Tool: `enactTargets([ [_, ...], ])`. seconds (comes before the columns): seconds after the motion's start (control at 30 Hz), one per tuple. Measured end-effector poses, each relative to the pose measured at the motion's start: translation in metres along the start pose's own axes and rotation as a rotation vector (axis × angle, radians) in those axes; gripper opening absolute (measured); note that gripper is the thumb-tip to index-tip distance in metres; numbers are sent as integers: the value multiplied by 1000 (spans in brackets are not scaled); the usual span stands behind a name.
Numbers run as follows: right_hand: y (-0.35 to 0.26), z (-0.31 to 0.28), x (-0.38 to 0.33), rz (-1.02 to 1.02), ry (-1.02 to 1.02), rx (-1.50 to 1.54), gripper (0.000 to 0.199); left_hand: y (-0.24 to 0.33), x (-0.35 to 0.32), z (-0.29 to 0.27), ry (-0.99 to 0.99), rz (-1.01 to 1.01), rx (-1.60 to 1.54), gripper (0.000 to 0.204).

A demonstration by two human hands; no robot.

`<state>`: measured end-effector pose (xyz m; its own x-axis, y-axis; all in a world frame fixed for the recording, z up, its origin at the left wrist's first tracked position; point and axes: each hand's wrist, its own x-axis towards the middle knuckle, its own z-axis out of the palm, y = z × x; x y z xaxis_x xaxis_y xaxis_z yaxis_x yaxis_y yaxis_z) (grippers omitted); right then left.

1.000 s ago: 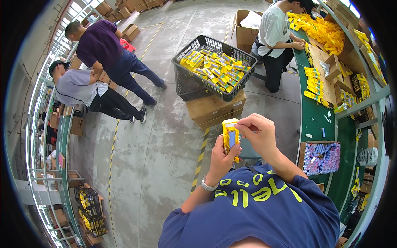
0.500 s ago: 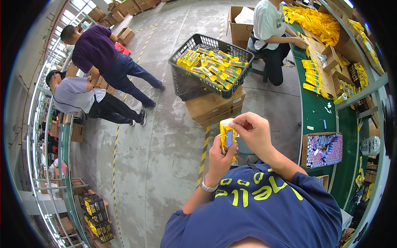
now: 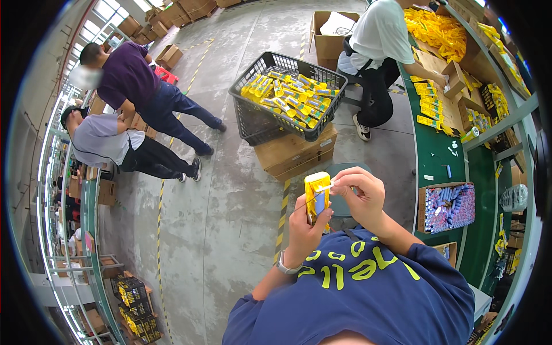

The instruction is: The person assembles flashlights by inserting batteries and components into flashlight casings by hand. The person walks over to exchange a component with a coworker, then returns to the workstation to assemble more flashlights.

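Note:
In front of my chest, my left hand (image 3: 306, 231) wraps round the lower part of a yellow casing (image 3: 312, 185), held upright. A blue cylindrical cell (image 3: 319, 204) shows in its front, and a thin dark wire (image 3: 313, 199) sticks out beside it. My right hand (image 3: 364, 196) is closed in a pinch at the casing's upper right. Between thumb and forefinger it grips the end of a small white strip (image 3: 325, 188), which reaches across to the casing. What fixes the strip there is too small to tell.
Ahead, a black crate (image 3: 247, 115) of yellow pieces stands on a cardboard box (image 3: 296, 154). At right runs a green bench (image 3: 428, 155) with a carton (image 3: 421, 210) of blue cells. A co-worker (image 3: 376, 43) works there; two people (image 3: 129, 75) stand at left.
My right hand has moved slightly right, away from the casing's top, and the white strip now shows between them. The co-worker at the bench has leaned over and reaches toward a small box.

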<state>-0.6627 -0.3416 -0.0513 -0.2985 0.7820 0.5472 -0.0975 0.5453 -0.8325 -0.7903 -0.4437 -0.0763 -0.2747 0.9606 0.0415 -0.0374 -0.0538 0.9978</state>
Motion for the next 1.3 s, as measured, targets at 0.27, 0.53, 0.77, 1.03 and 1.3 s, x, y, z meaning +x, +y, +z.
enactTargets([
  [0.27, -5, -14, 0, 36, -73, -40, 11, 0, -4, 5, 57, 155, 282, 38],
  [0.53, -21, -11, 2, 126, -58, -30, 9, 1, -7, 6, 76, 212, 398, 45],
  [0.77, -24, -10, 3, 375, -38, 27, 10, -8, -9, 5, 80, 172, 393, 42],
  [1.03, -13, -4, -4, 289, 4, -57, 12, -11, -10, 5, 60, 100, 336, 39],
  [1.3, 1, -9, 6, 591, -234, 193, 21, 1, -7, 7, -117, -148, 132, 25],
])
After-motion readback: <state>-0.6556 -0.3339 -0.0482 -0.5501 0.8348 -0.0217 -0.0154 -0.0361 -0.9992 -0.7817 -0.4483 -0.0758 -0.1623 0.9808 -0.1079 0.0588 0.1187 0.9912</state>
